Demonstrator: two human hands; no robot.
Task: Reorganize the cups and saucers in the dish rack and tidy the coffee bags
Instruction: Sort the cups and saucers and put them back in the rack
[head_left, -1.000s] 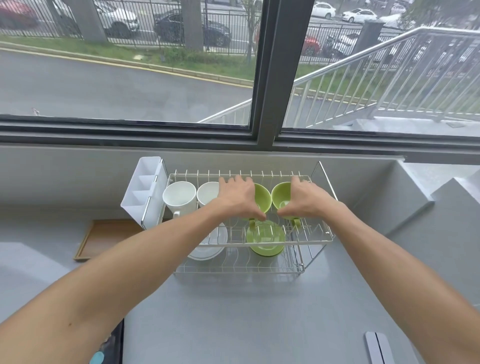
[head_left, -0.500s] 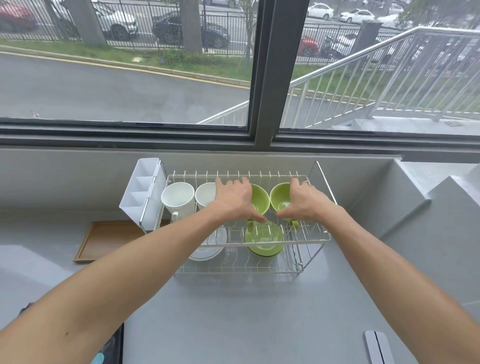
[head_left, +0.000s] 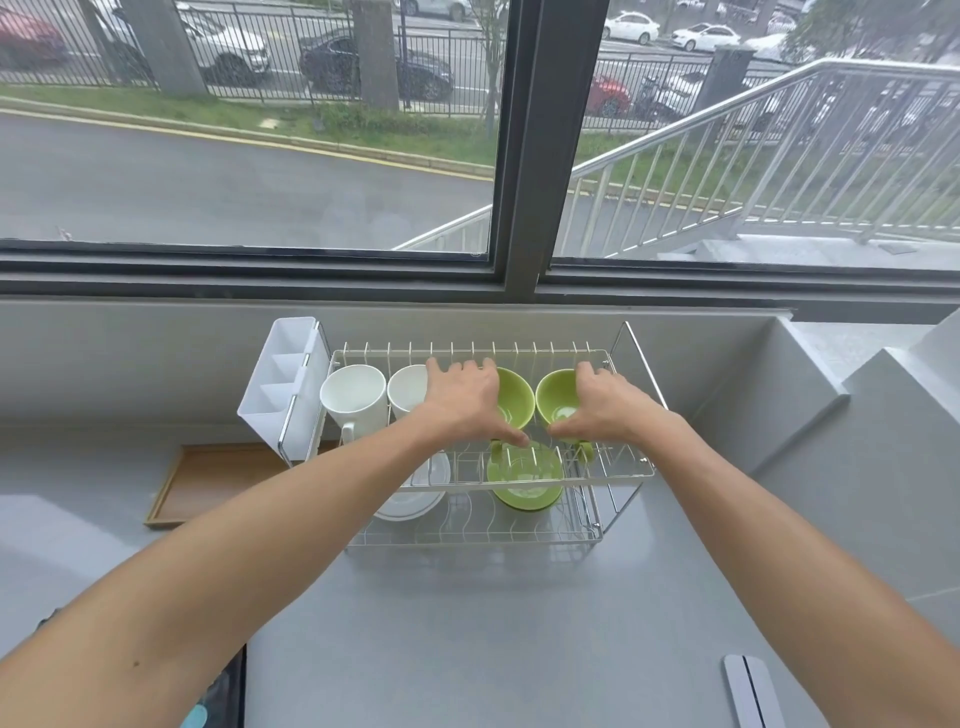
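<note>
Fingers of left hand (head_left: 464, 402) grasp one green cup (head_left: 514, 400); right hand (head_left: 605, 408) grasps another (head_left: 558, 397) at its 3 o'clock, on the rack (head_left: 618, 470).

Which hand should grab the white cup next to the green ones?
Probably the left hand. It already lies over the inner white cup on the rack's upper tier, while the right hand sits farther right over the right green cup and would have to cross the left.
</note>
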